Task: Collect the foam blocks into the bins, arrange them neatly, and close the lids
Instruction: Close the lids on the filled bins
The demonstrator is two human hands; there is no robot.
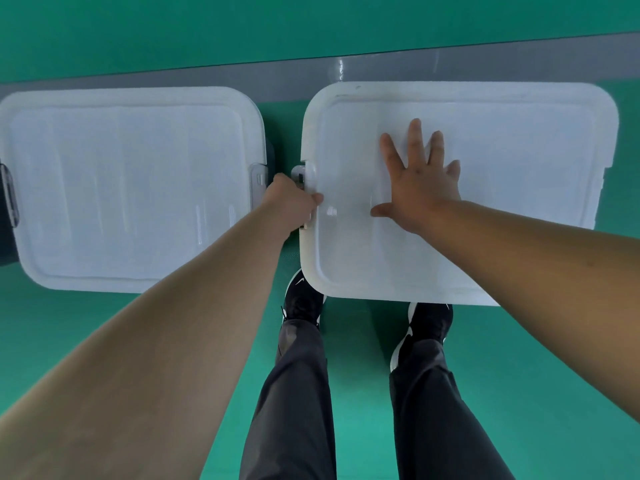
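Nearest, at the bottom centre of the frame, two legs in dark trousers (298, 393) stand on the green floor (554, 358). The left shoe (303, 299) and right shoe (429, 323) are black, and their toes tuck just under the near edge of the right lid (519, 168). Open green floor lies to either side of the legs.

Both bare forearms reach up from the lower corners. The left hand (294, 199) sits in the narrow gap between the two bins, fingers curled round the clip (304, 174) on the right lid's left edge, thumb lying on the lid's rim. The right hand (420, 181) lies flat on the same lid at frame centre-right, fingers straight and spread, palm down. The right forearm hides that lid's near right corner.

The left lid (131, 188) fills the left half of the frame and sits level on its bin. Its right clip (259, 181) faces the gap, just beside the left hand, and a darker clip (8, 195) shows at the frame's left edge. Both lids are white and translucent with rounded corners.

Beyond the far edges of both lids a grey strip (207, 72) runs across the frame, with more green surface above it.
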